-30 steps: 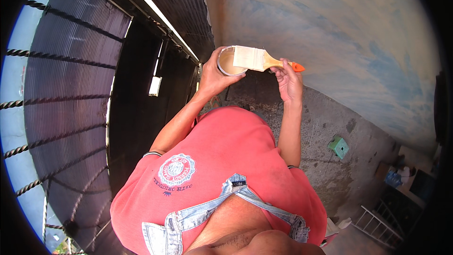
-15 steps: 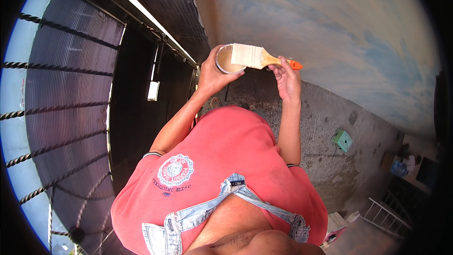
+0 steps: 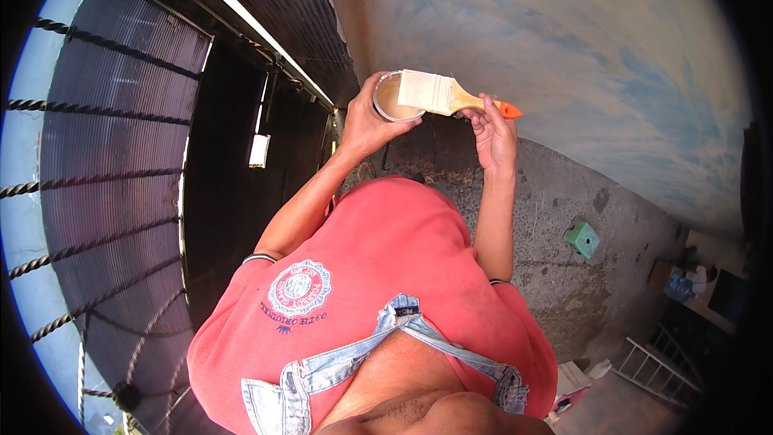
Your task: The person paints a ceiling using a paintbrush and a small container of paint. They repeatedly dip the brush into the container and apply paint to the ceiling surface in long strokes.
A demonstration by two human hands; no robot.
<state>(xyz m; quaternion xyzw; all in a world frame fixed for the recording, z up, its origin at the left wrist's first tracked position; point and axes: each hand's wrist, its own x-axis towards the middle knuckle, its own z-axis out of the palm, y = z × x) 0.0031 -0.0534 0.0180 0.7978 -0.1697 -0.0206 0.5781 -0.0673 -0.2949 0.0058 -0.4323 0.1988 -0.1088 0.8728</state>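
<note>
While twisted dark bars [image 3: 32, 105] stand well apart to the left of both grips, the left hand [image 3: 364, 122] has its fingers and thumb curled around the outside of a clear-walled cup [image 3: 390, 118]; the hold is firm by appearance, and no gap shows between palm and wall; the cup's mouth faces the wearer's head, presumably to keep the pale liquid [image 3: 388, 98] inside level and in sight; exact tilt cannot be told.

Just right of that grip lies the brush [image 3: 451, 97], its flat bristles [image 3: 420, 90] over the right part of the cup's mouth; whether they touch the rim cannot be told; the placing would let drips fall back into the cup; the long axis runs nearly crosswise, bristles pointing left toward the left grip, orange tip [image 3: 509, 110] pointing right and slightly nearer the wearer.

At the narrow end of the brush, the right hand [image 3: 494, 141] has thumb and fingers closed in a light pinch, with the palm clear; such a hold likely serves control of the broad end's angle; the orange tip projects rightward past it.

Beyond and right of the right grip rises a wall [image 3: 564, 56] mottled blue and tan; a green stool [image 3: 581, 238] stands well apart, rightward and nearer the wearer.
</note>
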